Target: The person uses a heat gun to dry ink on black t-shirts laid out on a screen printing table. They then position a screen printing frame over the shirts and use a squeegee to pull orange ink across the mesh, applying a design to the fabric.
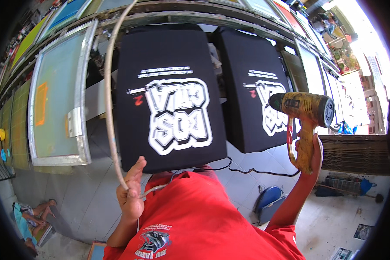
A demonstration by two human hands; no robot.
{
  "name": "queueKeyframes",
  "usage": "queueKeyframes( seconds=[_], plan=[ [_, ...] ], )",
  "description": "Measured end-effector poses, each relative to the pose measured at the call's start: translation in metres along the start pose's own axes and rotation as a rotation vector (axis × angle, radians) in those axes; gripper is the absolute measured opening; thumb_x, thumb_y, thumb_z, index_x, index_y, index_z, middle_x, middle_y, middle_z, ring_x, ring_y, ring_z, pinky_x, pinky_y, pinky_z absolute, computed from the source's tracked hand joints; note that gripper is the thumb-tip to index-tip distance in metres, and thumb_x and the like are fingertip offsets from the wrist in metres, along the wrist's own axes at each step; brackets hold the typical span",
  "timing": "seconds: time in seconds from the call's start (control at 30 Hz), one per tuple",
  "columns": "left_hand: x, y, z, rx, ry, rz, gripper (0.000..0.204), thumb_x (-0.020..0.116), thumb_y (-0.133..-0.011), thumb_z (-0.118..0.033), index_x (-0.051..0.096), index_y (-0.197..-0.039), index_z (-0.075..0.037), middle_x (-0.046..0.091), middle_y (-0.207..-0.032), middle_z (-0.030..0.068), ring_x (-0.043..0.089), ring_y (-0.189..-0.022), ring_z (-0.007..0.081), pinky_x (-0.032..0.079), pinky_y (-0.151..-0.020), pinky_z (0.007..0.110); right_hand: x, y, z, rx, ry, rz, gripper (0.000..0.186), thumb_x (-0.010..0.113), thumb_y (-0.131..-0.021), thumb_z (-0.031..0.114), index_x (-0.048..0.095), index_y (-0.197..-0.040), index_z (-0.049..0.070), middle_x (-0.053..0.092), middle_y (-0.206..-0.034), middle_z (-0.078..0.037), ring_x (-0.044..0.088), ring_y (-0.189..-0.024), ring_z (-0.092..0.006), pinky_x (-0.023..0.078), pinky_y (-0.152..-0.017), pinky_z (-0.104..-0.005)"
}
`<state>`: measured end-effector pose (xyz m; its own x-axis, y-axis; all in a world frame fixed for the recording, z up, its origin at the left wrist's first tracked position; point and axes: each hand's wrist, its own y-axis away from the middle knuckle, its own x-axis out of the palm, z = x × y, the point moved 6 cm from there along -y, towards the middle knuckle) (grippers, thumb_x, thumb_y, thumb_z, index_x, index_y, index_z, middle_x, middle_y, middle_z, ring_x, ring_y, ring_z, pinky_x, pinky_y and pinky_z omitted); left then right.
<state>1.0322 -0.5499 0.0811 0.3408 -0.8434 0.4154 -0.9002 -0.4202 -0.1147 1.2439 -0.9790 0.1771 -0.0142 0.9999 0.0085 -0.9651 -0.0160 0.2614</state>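
My right hand (pixel 316 152) is wrapped round the handle of a worn yellow heat gun (pixel 300 105), raised at the right with its black nozzle pointing left. In front of me a black T-shirt (pixel 169 52) is stretched flat over a board, with a large white print and a small red mark. A second black T-shirt (pixel 242 108) with the same print lies to its right, partly hidden by the heat gun. My left hand (pixel 132 195), near the first shirt's lower left corner, is closed on a pale thick cable (pixel 109 86) that arcs up along the shirt's left side.
Metal-framed printing screens (pixel 56 108) line the rack at the left, with more at the back and right. A black cord (pixel 264 172) crosses below the shirts. On the tiled floor lies a blue bag (pixel 271 199). A person (pixel 37 216) is at the lower left.
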Motion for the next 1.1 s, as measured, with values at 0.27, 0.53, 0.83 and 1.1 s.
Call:
queueKeyframes(
  seconds=[0.27, 0.53, 0.83, 1.1],
  plan=[
    [0.113, -0.004, 0.065, 0.003, -0.172, -0.105, 0.039, 0.049, -0.097, -0.040, 0.042, -0.070, -0.012, 0.047, -0.137, 0.0226, 0.034, -0.136, 0.0352, 0.021, -0.114, 0.050, -0.074, -0.119, -0.022, 0.022, 0.031, -0.053, 0.043, 0.053, -0.094, 0.035, 0.057, -0.109, -0.004, 0.066, -0.088, -0.015, 0.066, -0.065, -0.0189, 0.054, -0.056, -0.0285],
    [0.197, -0.008, 0.096, 0.015, -0.277, -0.233, 0.041, 0.045, -0.099, -0.037, 0.032, -0.068, -0.013, 0.045, -0.139, 0.0236, 0.033, -0.137, 0.0352, 0.019, -0.114, 0.051, -0.066, -0.197, -0.033, 0.092, 0.211, 0.392, 0.045, 0.057, -0.092, 0.034, 0.060, -0.101, -0.011, 0.063, -0.079, -0.011, 0.065, -0.068, -0.0154, 0.052, -0.062, -0.0276],
    [0.235, -0.013, 0.117, 0.020, -0.282, -0.308, 0.041, 0.046, -0.098, -0.037, 0.032, -0.068, -0.013, 0.045, -0.138, 0.0244, 0.034, -0.137, 0.0352, 0.019, -0.114, 0.050, -0.069, -0.223, -0.025, 0.130, 0.219, 0.492, 0.043, 0.058, -0.092, 0.034, 0.061, -0.100, -0.009, 0.065, -0.078, -0.012, 0.066, -0.069, -0.0154, 0.053, -0.062, -0.0279],
    [0.242, -0.011, 0.125, 0.038, -0.263, -0.332, 0.039, 0.045, -0.098, -0.035, 0.033, -0.068, -0.013, 0.045, -0.138, 0.0247, 0.034, -0.137, 0.0353, 0.020, -0.114, 0.050, -0.066, -0.226, -0.024, 0.105, 0.373, 0.598, 0.041, 0.056, -0.094, 0.033, 0.062, -0.100, -0.007, 0.066, -0.078, -0.011, 0.066, -0.068, -0.0144, 0.052, -0.062, -0.0275]
  ],
)
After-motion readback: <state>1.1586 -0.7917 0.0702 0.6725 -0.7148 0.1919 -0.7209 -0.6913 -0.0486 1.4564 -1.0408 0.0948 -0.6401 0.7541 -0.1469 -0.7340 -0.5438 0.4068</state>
